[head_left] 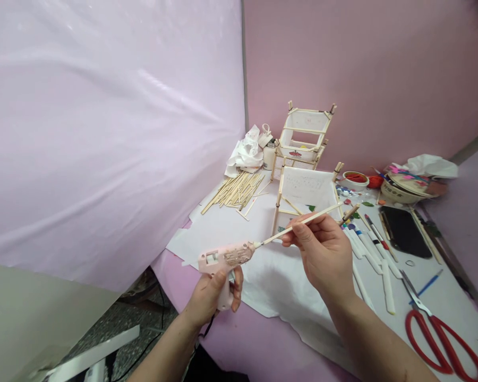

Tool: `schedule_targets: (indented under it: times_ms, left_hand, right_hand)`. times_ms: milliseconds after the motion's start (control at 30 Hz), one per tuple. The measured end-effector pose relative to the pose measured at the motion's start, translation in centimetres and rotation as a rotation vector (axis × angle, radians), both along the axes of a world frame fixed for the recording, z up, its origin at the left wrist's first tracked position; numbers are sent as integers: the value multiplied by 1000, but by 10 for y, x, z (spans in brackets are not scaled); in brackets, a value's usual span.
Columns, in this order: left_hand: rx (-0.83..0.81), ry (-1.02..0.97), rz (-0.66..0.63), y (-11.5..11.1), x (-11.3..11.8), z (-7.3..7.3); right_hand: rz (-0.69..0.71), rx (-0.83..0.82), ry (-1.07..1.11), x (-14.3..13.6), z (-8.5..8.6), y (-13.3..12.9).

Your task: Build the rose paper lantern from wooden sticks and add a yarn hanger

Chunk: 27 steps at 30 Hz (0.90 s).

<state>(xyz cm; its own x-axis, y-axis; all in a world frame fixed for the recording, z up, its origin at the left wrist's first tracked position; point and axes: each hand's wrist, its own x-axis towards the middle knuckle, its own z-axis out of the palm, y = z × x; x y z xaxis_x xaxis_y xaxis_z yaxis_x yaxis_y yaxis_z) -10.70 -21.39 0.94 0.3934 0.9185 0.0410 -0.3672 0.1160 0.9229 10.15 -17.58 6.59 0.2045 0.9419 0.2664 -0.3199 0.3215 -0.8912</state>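
My left hand [217, 294] is wrapped round the handle of a pale pink glue gun [219, 260], whose nozzle points right. Between the thumb and fingers of my right hand [322, 246] is a thin wooden stick [281, 234], tilted up to the right. The stick's lower left end is at the nozzle tip; whether glue is on it is too small to tell. Just behind my right hand stands a stick frame with white panels [308, 185]. A taller stick frame [302, 130] is farther back. Left of the frames lies a pile of loose sticks [237, 191].
Red-handled scissors [430, 321], white pens [387, 286] and a black phone [405, 231] lie on the right. Behind them are a white bowl [355, 181] and a heaped basket [402, 191]. Crumpled tissue [246, 153] and a bottle [269, 156] sit at the back left.
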Motion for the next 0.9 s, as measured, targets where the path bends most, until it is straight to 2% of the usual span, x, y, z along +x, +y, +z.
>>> schedule_targets:
  times_ms: [367, 900]
  left_hand:
    - [1, 20, 40, -1, 0, 0]
    - [48, 54, 27, -1, -2, 1]
  right_hand:
    - [-8, -4, 18, -1, -1, 1]
    - [-7, -20, 16, -1, -1, 0]
